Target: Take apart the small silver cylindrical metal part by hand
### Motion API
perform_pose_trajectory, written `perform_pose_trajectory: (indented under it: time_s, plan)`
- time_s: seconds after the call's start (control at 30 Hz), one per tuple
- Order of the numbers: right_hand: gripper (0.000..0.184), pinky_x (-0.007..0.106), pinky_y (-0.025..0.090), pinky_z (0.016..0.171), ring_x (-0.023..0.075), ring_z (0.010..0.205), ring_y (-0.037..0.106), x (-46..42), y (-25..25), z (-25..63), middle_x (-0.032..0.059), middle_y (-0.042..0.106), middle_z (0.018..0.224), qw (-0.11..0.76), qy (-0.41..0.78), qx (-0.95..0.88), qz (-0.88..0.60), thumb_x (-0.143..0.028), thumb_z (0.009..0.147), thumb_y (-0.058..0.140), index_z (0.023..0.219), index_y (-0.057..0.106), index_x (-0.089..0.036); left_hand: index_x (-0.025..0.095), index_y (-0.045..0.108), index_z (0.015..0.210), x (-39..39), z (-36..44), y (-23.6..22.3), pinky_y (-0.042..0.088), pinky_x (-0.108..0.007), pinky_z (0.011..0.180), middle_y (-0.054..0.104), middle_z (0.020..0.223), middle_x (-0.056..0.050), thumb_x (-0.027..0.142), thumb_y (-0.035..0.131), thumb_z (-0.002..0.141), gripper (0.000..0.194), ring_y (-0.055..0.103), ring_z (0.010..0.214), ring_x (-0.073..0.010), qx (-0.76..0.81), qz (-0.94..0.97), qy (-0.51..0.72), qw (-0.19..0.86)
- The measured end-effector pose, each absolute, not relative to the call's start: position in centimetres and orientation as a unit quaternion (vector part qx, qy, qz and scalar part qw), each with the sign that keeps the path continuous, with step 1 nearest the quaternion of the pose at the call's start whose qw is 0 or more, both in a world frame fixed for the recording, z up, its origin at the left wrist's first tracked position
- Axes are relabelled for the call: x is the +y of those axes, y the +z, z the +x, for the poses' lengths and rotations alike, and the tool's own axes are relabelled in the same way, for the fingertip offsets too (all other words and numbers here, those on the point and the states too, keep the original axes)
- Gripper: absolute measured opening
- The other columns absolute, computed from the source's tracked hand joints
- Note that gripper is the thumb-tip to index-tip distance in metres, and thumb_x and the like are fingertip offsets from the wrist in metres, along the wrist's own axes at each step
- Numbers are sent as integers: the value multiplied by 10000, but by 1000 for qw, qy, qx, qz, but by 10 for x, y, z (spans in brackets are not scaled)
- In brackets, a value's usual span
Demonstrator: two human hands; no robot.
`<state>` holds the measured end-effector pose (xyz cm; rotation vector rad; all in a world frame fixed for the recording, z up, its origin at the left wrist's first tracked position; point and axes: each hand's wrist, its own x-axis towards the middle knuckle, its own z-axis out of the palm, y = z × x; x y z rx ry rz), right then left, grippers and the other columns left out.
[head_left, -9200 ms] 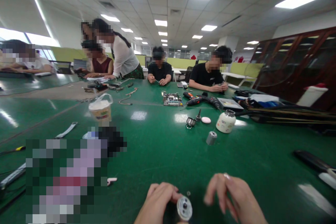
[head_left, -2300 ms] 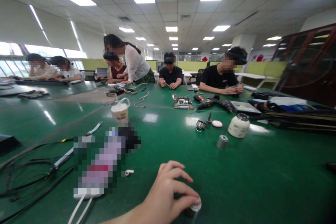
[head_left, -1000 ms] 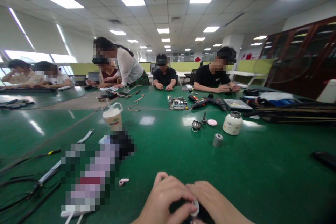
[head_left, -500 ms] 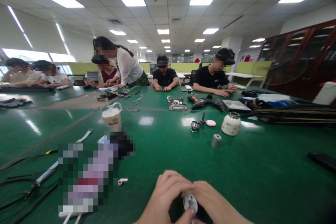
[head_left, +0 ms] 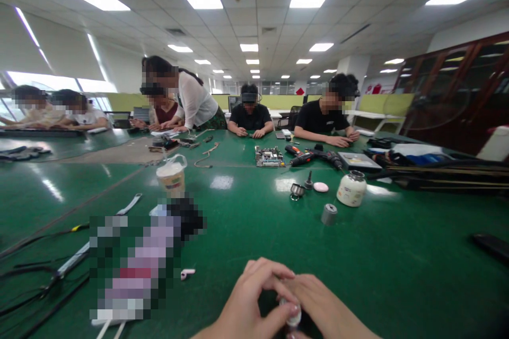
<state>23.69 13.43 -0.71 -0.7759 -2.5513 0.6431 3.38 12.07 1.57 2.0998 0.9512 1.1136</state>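
Note:
At the bottom middle, my left hand (head_left: 248, 299) has its thumb and fingertips closed around a small round silver metal part (head_left: 293, 319). My right hand (head_left: 324, 304) curls around the same part from the right, its fingers mostly hidden behind the left ones. Only the part's pale top and a bit of its side show between the fingers. Farther out stands a grey metal cylinder (head_left: 329, 214) with a hole in its top. Behind it are a cream jar (head_left: 352, 189), a pink oval piece (head_left: 321, 187), a metal cap with a ring (head_left: 296, 191) and a dark pointed piece (head_left: 308, 180).
On the green table (head_left: 238, 228), a white-and-pink earbud (head_left: 187, 274) lies left of my hands. Beyond it are a blurred-out pouch shape (head_left: 147, 259), cables (head_left: 75, 257) and a drink cup (head_left: 172, 177). A circuit board (head_left: 270, 157) and power drills (head_left: 304, 158) lie farther back, before several seated people.
The silver part's round face, turned toward me before, is now tilted and partly covered. My left fingers have shifted over its top, with the thumb at its near side.

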Motion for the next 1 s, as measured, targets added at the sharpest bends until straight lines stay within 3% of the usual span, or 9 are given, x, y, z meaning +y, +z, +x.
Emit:
perform_pose_trajectory:
  time_s: [0.17, 0.3, 0.43, 0.57, 0.7, 1.0]
  plan:
    - [380, 390, 474, 950, 265, 1072, 609, 132, -3, 235, 135, 664, 1183, 200, 237, -906, -288, -449, 907, 580, 1163, 603, -169, 230, 546, 997, 120, 36, 20, 399, -291, 829, 765, 794, 56, 52, 776, 732, 393, 628, 883, -187, 349, 793, 426, 260]
    - [389, 409, 472, 948, 281, 1069, 603, 131, -3, 234, 148, 661, 1171, 192, 233, -909, -287, -412, 889, 602, 1174, 593, -147, 211, 581, 955, 120, 37, 19, 423, -285, 784, 735, 792, 21, 115, 858, 656, 420, 608, 861, -200, 380, 788, 421, 237]
    - [369, 417, 475, 945, 284, 1071, 599, 132, -4, 234, 147, 663, 1167, 184, 227, -909, -297, -385, 875, 618, 1159, 600, -150, 218, 579, 1067, 121, 36, 23, 430, -316, 826, 728, 857, 5, 197, 894, 617, 550, 609, 918, -225, 388, 795, 397, 243]
    - [431, 438, 457, 975, 296, 1119, 576, 132, -4, 236, 170, 642, 1217, 172, 214, -914, -299, -347, 867, 636, 1230, 575, -123, 259, 539, 1211, 119, 29, 33, 404, -336, 945, 739, 1055, 6, 128, 817, 693, 602, 594, 1075, -228, 356, 813, 357, 293]
    - [414, 420, 439, 997, 278, 1144, 565, 132, -4, 237, 145, 640, 1235, 191, 227, -913, -280, -377, 879, 627, 1218, 584, -144, 297, 511, 1274, 119, 26, 38, 398, -315, 942, 764, 968, 59, 55, 694, 791, 571, 603, 1069, -194, 368, 806, 315, 339]
    - [390, 389, 438, 976, 267, 1101, 583, 130, 1, 234, 134, 660, 1156, 202, 237, -906, -287, -420, 887, 610, 1164, 593, -147, 239, 582, 1006, 121, 32, 32, 380, -295, 870, 754, 935, 56, 10, 733, 754, 372, 594, 966, -175, 391, 822, 330, 248]
